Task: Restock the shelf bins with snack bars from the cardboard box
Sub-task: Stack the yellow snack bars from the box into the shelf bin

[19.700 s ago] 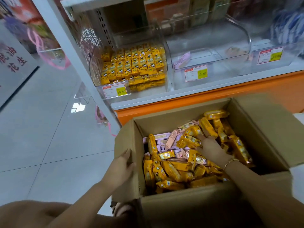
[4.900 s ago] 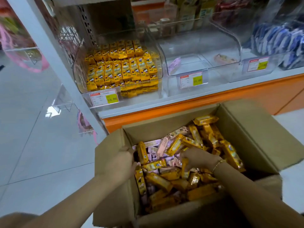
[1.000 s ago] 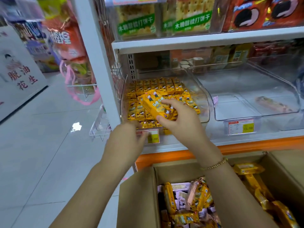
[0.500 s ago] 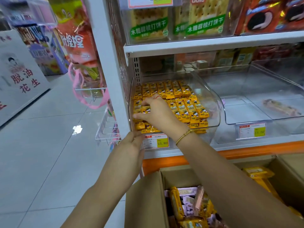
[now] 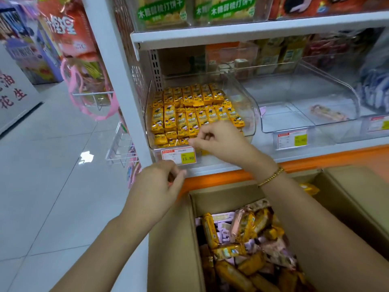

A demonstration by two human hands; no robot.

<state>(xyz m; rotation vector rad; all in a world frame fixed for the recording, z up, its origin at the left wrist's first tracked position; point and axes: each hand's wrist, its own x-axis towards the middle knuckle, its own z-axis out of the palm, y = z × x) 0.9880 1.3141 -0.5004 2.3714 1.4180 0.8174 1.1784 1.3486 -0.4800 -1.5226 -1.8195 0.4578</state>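
Right hand (image 5: 219, 140) hovers, fingers curled, before the filled bin (image 5: 247, 100).

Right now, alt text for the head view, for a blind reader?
A person's right hand, fingers curled, is at the front of a clear shelf bin packed with yellow snack bars; the left hand hangs lower, by an open cardboard box.

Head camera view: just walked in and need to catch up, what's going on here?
A person is restocking the clear shelf bin of yellow snack bars from the open cardboard box below. The right hand is curled at the bin's front edge; whether it holds a bar is unclear. The left hand hovers loosely curled below the price tag, apparently empty.
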